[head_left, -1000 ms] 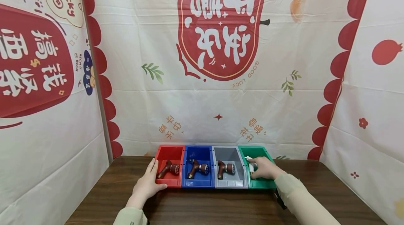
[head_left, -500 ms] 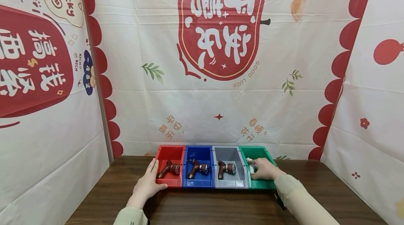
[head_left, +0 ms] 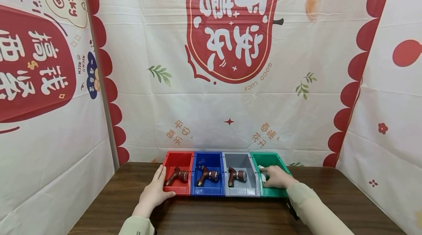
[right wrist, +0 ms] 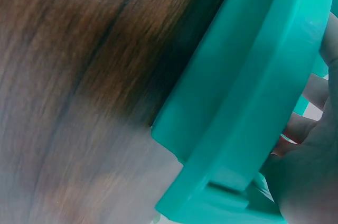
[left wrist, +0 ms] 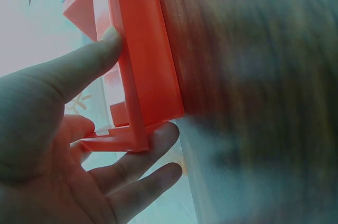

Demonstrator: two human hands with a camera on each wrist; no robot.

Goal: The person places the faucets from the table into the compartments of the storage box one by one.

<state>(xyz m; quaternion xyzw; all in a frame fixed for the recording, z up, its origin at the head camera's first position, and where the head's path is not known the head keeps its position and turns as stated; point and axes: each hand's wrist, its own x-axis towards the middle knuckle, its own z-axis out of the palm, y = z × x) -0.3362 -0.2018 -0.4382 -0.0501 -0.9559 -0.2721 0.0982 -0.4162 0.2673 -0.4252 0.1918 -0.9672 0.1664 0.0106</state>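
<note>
Four open bins stand joined in a row: a red bin [head_left: 178, 191], a blue bin [head_left: 207, 191], a grey bin [head_left: 242, 192] and a green bin [head_left: 274, 192]. My left hand [head_left: 153, 191] rests on the red bin's front left corner, thumb on the front rim and fairly straight fingers along the side. A brown tap lies in each of the red [head_left: 177, 177], blue [head_left: 206, 175] and grey [head_left: 236, 176] bins. My right hand [head_left: 277, 177] reaches into the green bin and grips a white tap [head_left: 265, 177], mostly hidden by the fingers.
The bins stand on a dark wooden table [head_left: 211, 215] near its back edge. A white printed cloth [head_left: 204, 117] hangs close behind them, with further cloth panels at the left and right.
My right hand has closed in over the white tap, so less of it shows. The left hand stays at the red bin. The brown taps keep their places.
</note>
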